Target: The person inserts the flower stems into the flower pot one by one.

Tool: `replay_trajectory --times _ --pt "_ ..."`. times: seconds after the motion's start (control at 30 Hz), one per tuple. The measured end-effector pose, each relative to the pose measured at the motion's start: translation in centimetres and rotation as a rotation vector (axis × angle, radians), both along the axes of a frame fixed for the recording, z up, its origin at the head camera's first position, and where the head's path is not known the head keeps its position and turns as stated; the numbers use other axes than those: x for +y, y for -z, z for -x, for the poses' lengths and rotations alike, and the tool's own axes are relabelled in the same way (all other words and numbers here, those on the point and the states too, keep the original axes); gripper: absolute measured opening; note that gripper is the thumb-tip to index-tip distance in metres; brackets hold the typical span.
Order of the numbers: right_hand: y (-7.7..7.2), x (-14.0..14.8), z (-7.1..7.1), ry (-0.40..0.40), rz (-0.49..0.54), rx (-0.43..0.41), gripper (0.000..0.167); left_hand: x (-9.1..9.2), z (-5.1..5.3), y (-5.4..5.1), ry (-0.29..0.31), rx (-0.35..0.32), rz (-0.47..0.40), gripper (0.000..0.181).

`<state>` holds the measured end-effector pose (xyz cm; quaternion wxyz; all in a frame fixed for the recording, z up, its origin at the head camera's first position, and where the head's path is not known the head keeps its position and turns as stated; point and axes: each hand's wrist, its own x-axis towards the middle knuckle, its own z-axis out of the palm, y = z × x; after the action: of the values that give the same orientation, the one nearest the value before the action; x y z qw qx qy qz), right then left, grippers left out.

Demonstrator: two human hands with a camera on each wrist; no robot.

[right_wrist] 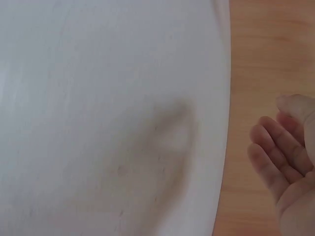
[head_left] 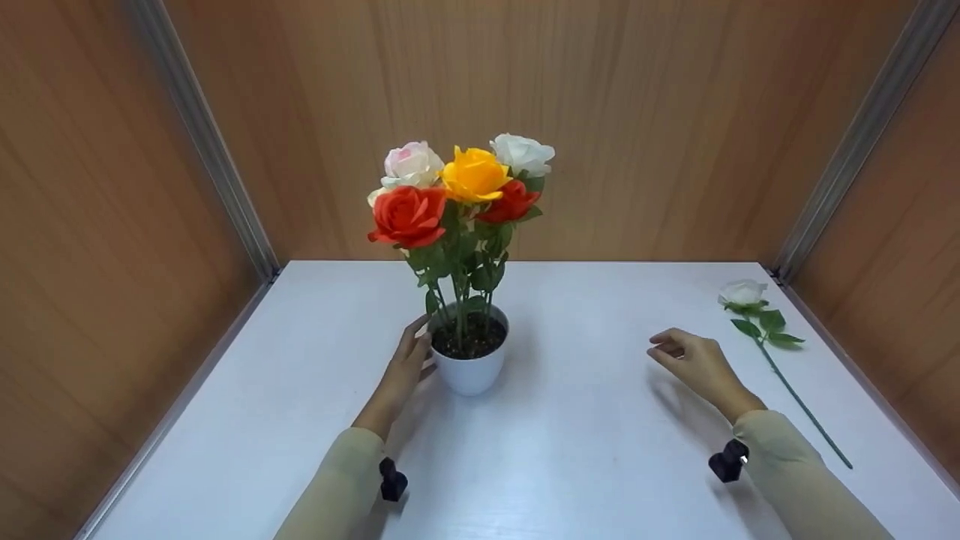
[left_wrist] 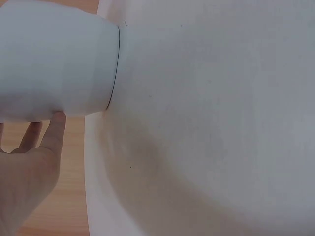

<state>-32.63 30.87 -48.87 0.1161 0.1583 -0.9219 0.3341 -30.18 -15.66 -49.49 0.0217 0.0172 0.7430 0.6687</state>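
A white flower pot [head_left: 470, 375] with dark soil stands on the table, holding several roses: a red rose [head_left: 409, 217] in front, a yellow rose [head_left: 474, 175] in the middle, a pale pink rose [head_left: 412, 163], a white rose [head_left: 523, 154] and a second red rose [head_left: 511, 202]. My left hand [head_left: 409, 361] rests against the pot's left side; in the left wrist view its fingertips touch the pot wall [left_wrist: 54, 64]. Over the table to the right, my right hand [head_left: 694, 365] hangs with loosely curled fingers and holds nothing, as the right wrist view also shows.
A single white rose [head_left: 743, 292] with a long green stem lies along the table's right side, beyond my right hand. Wood-grain panels [head_left: 600, 90] with grey metal corner posts enclose the white table [head_left: 570, 450] at the back and both sides.
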Motion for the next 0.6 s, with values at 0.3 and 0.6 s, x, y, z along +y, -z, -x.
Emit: replay_trajectory --times 0.3,0.6 --pt "0.5 7.6 -1.4 0.133 -0.060 -0.085 0.037 0.0 0.0 0.1 0.005 -0.002 -0.005 0.050" --pt "0.9 13.6 -2.7 0.238 -0.004 -0.293 0.060 0.1 0.1 0.1 -0.010 -0.005 0.010 0.051"
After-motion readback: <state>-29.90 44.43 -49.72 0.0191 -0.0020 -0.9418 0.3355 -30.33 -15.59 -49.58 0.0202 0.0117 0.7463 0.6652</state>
